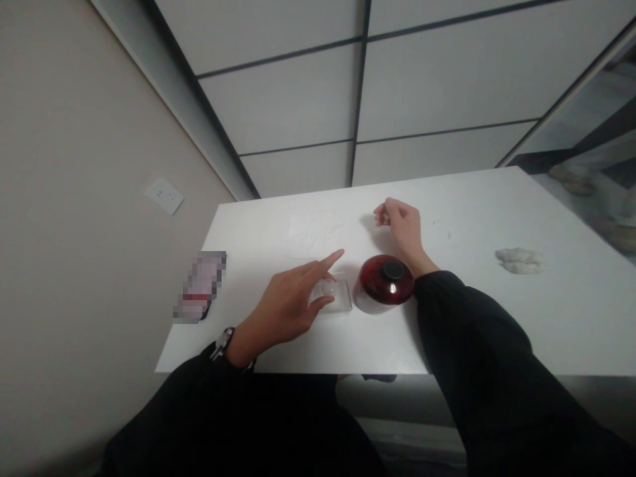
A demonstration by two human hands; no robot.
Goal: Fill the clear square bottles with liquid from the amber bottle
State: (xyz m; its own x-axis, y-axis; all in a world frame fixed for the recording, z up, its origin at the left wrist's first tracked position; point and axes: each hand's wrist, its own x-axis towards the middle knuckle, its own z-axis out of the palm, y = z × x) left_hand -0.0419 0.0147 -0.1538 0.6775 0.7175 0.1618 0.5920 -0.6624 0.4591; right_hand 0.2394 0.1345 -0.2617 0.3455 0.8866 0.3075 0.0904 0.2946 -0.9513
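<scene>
My left hand reaches over a small clear plastic box on the white table. Its index finger points outward, and the thumb and other fingers are spread apart over the box's left part; I cannot tell whether they touch it. Right beside the box stands a round pot with a glossy dark red lid and a black knob. Beyond the pot, my right hand is held with its fingers curled in, and whatever may be inside them is hidden. My right wrist passes close behind the pot.
A thin white sheet lies flat on the white table. At the left edge is a blurred-out phone. A crumpled whitish bundle rests on the right. A wall with a socket borders the left, and cabinet panels the back.
</scene>
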